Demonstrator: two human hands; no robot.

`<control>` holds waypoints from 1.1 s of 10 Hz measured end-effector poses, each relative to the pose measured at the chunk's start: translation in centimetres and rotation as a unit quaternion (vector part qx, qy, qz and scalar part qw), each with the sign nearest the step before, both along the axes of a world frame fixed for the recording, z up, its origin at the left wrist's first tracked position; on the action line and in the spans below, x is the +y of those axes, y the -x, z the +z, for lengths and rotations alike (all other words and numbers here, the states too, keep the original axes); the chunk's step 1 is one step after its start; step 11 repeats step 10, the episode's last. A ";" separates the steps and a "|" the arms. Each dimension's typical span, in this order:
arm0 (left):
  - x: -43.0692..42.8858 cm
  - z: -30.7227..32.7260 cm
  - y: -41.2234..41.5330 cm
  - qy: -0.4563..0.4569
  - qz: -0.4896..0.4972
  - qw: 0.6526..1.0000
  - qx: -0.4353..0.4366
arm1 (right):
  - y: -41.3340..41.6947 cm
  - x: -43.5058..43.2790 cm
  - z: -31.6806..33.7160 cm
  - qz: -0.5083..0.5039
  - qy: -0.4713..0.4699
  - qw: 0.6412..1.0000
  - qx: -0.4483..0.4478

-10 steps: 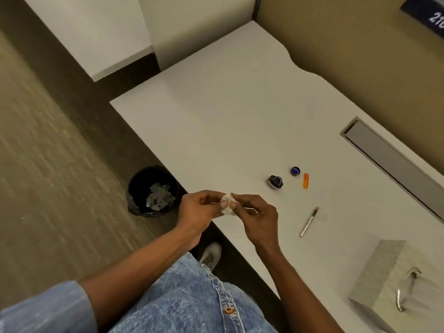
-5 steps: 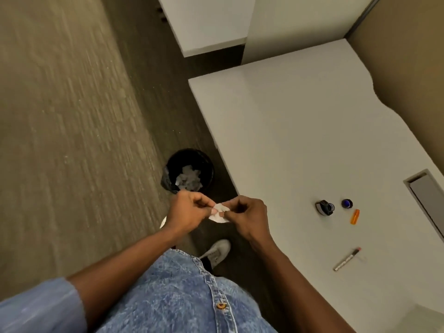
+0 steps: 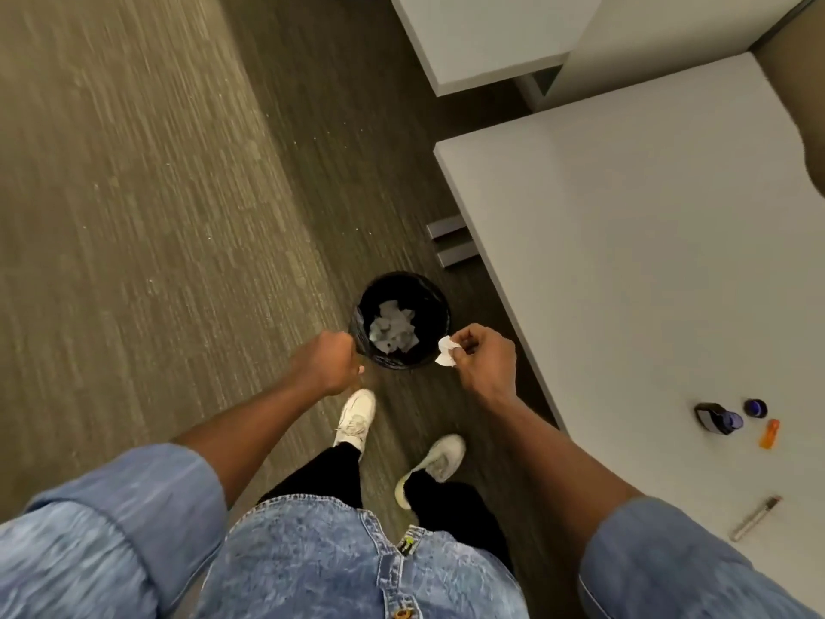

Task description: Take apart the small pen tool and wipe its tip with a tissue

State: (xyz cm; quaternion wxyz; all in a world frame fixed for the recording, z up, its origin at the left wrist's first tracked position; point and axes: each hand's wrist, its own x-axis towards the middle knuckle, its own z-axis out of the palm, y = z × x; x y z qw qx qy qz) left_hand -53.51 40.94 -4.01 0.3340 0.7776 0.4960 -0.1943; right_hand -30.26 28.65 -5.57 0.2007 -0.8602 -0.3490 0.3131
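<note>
My right hand (image 3: 484, 359) pinches a crumpled white tissue (image 3: 446, 352) just beside the right rim of a black waste bin (image 3: 443, 306) on the floor. My left hand (image 3: 326, 364) is a closed fist at the bin's left side, with nothing showing in it. The pen tool lies in pieces near the front edge of the white desk (image 3: 625, 261): a silver barrel (image 3: 754, 518), an orange piece (image 3: 770, 433), a dark cap-like part (image 3: 716, 418) and a small blue round part (image 3: 755, 407). Both hands are well left of these parts.
The bin holds several crumpled tissues (image 3: 393, 330). My two white shoes (image 3: 355, 417) stand on the dark floor just below the bin. Grey desk feet (image 3: 451, 241) stick out near the desk's left edge. A second white surface (image 3: 482, 33) lies at the top.
My view has swung left and down, off the desk toward the floor. My hands have parted; the tissue stays in my right hand, which has moved over beside the bin.
</note>
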 end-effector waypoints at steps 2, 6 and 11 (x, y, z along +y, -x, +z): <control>2.8 -3.5 2.2 0.013 -0.020 1.000 0.013 | -0.3 4.1 -4.6 0.001 0.027 0.999 -0.017; 3.2 -15.1 3.4 -0.013 -0.026 0.999 0.043 | 0.2 10.9 -19.1 0.062 0.077 0.992 -0.080; 3.5 -18.3 0.1 -0.004 -0.063 0.996 0.063 | -1.6 9.7 -22.3 0.011 0.093 0.995 0.022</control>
